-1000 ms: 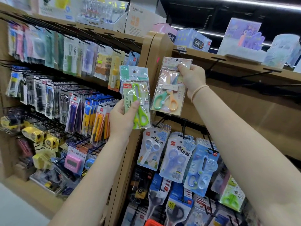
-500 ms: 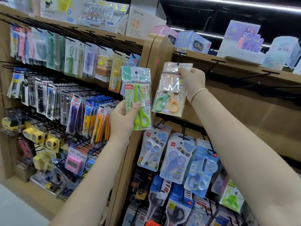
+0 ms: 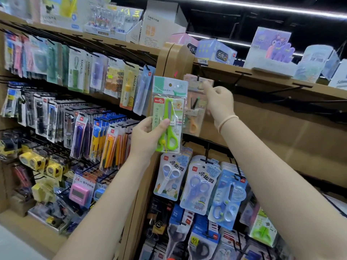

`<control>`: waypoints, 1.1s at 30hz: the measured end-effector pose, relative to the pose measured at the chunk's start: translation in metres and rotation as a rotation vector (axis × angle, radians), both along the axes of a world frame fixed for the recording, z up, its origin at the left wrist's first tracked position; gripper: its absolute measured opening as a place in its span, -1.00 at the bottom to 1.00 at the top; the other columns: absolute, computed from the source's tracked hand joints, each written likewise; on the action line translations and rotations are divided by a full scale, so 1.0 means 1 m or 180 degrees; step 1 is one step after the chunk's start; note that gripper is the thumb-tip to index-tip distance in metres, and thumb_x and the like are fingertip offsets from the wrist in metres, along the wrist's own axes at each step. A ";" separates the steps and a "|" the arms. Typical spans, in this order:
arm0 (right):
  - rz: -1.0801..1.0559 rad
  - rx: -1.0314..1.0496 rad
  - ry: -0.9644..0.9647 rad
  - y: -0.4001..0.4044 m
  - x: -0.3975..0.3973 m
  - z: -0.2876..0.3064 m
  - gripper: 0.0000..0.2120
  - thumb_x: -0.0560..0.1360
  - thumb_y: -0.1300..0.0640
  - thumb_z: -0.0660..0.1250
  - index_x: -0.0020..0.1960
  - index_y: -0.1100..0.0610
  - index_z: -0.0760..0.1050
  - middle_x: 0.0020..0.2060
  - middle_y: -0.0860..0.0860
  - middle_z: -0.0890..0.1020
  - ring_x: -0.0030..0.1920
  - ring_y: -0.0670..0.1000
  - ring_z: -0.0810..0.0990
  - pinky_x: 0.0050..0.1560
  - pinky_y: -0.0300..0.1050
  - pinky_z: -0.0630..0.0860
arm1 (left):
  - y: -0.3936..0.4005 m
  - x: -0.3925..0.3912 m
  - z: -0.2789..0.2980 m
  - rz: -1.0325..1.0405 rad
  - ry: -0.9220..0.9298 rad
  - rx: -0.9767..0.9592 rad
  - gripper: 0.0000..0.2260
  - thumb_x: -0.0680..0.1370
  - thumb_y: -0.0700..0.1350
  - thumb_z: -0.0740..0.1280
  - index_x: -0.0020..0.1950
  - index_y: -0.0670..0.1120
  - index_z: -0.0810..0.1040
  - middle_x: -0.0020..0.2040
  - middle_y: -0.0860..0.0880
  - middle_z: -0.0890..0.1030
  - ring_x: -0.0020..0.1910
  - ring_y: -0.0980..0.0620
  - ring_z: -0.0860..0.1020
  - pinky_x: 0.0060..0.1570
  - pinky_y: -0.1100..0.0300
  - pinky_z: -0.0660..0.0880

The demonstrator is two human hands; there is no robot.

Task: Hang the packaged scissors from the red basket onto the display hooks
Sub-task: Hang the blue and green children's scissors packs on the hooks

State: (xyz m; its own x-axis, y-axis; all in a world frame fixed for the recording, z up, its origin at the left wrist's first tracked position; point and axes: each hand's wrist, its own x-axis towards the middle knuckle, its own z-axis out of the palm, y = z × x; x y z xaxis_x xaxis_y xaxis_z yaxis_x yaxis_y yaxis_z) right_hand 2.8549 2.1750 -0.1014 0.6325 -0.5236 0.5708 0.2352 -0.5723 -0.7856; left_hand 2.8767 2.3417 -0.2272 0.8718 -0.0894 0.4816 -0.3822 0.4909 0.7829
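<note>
My left hand [image 3: 148, 139] grips a pack of green scissors [image 3: 169, 117] by its lower left, holding it upright in front of the shelf post. Just behind and to its right hangs a clear pack with orange and teal scissors [image 3: 195, 109], its top hole over a black display hook [image 3: 198, 78] under the upper shelf. My right hand [image 3: 219, 102] is raised beside that pack, with curled fingers pinching its top right corner. A sliver of red [image 3: 170, 258] shows at the bottom edge.
More black hooks [image 3: 242, 77] stick out bare along the upper shelf [image 3: 262, 77] to the right. Below hang rows of blue scissor packs [image 3: 199, 184]. The left bay holds cutters, tape measures [image 3: 35, 162] and other hanging stationery. Boxes stand on the shelf tops.
My right hand has lifted the orange and teal pack up and back, and its hole now sits over the hook. My left hand has raised the green pack slightly toward the centre.
</note>
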 end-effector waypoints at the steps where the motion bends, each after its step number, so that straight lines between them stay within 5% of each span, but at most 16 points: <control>1: 0.0275 0.0083 0.0167 0.005 -0.003 0.000 -0.58 0.57 -0.21 0.32 -0.22 0.13 0.47 -0.31 0.06 0.53 -0.38 -0.02 0.47 -0.35 -0.14 0.40 | -0.004 -0.001 0.003 -0.0062 -0.0025 0.0098 -0.93 0.58 -0.11 0.45 0.05 -0.01 0.68 -0.02 -0.03 0.76 -0.02 -0.01 0.72 0.01 -0.07 0.67; 4: 0.0961 -0.0024 0.0320 0.013 -0.007 -0.001 -0.68 0.59 -0.12 0.35 -0.09 0.14 0.62 -0.23 0.02 0.69 -0.33 -0.06 0.64 -0.39 -0.22 0.52 | -0.017 -0.003 0.010 -0.0190 -0.0127 0.0328 -0.95 0.57 -0.08 0.46 0.03 0.02 0.68 -0.05 -0.01 0.76 -0.05 -0.03 0.71 0.05 -0.22 0.64; 7: 0.0802 -0.0124 -0.0083 0.006 -0.003 0.002 -0.88 0.58 0.09 0.41 -0.13 0.08 0.63 -0.20 -0.01 0.70 -0.28 -0.12 0.67 -0.29 -0.21 0.58 | -0.026 -0.002 0.013 -0.0077 -0.0161 0.0331 -0.81 0.54 -0.06 0.50 0.12 0.06 0.60 -0.07 -0.04 0.76 -0.05 -0.04 0.73 0.04 -0.19 0.65; 11: 0.0630 0.0217 -0.0057 -0.004 0.006 0.014 -0.81 0.61 0.11 0.37 -0.18 0.08 0.56 -0.15 0.10 0.70 -0.24 -0.01 0.66 -0.36 -0.22 0.58 | -0.028 0.006 0.008 0.0270 -0.0303 0.0482 -0.63 0.52 -0.03 0.53 0.25 0.17 0.48 -0.21 -0.10 0.69 -0.21 -0.01 0.64 -0.25 0.11 0.58; 14: 0.0500 0.0189 -0.0020 -0.005 0.016 0.018 -0.80 0.61 0.10 0.37 -0.19 0.09 0.56 -0.01 0.21 0.72 -0.17 0.07 0.67 -0.18 -0.06 0.63 | -0.031 0.012 0.006 0.0315 -0.0346 0.0556 -0.64 0.52 0.00 0.52 0.22 0.24 0.48 -0.13 -0.25 0.66 -0.23 0.00 0.61 -0.27 0.10 0.55; 18: 0.0421 0.0236 -0.0074 -0.001 0.024 0.022 -0.78 0.58 0.13 0.40 -0.23 0.14 0.57 -0.05 0.26 0.71 -0.06 0.24 0.71 -0.03 0.17 0.64 | -0.033 0.019 0.009 0.0337 -0.0282 0.0559 -0.64 0.54 -0.03 0.51 0.27 0.18 0.49 -0.16 -0.14 0.69 -0.34 0.14 0.62 -0.37 0.20 0.53; 21: 0.0380 0.0244 -0.0108 -0.005 0.031 0.023 -0.68 0.53 0.09 0.44 -0.18 0.36 0.56 -0.12 0.33 0.68 -0.20 0.20 0.63 -0.13 0.21 0.62 | -0.034 0.021 0.012 0.0337 -0.0251 0.0521 -0.64 0.54 -0.05 0.51 0.28 0.14 0.51 -0.21 -0.01 0.68 -0.35 0.17 0.61 -0.40 0.23 0.53; 25: 0.0318 0.0241 -0.0145 -0.004 0.030 0.025 -0.75 0.57 0.12 0.41 -0.26 0.18 0.54 -0.10 0.30 0.69 -0.17 0.19 0.65 -0.09 0.23 0.63 | -0.037 0.024 0.013 0.0309 -0.0281 0.0464 -0.64 0.55 -0.04 0.51 0.30 0.13 0.52 -0.13 -0.20 0.69 -0.33 0.07 0.64 -0.39 0.23 0.53; 29: 0.0310 0.0226 -0.0176 -0.004 0.031 0.030 -0.77 0.57 0.14 0.40 -0.25 0.16 0.55 -0.17 0.24 0.68 -0.20 0.14 0.65 -0.06 0.25 0.62 | -0.039 0.023 0.015 0.0207 -0.0248 0.0394 -0.67 0.55 -0.05 0.50 0.26 0.17 0.51 -0.08 -0.20 0.71 -0.19 -0.26 0.69 -0.41 0.24 0.51; 33: 0.0195 0.0189 -0.0133 -0.004 0.035 0.034 -0.78 0.55 0.13 0.42 -0.25 0.17 0.55 -0.14 0.23 0.72 -0.12 0.22 0.72 -0.05 0.22 0.64 | -0.041 0.025 0.016 0.0253 -0.0269 0.0390 -0.66 0.56 -0.05 0.50 0.28 0.14 0.51 -0.10 -0.22 0.71 -0.28 -0.16 0.63 -0.38 0.20 0.54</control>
State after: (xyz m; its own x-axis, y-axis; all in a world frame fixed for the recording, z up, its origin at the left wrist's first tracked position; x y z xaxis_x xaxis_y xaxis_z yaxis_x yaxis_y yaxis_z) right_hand 2.8901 2.1710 -0.0677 0.6407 -0.5183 0.5665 0.3016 -0.5086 -0.8064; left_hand 2.9013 2.3008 -0.2111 0.8354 -0.0845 0.5432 -0.4829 0.3593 0.7986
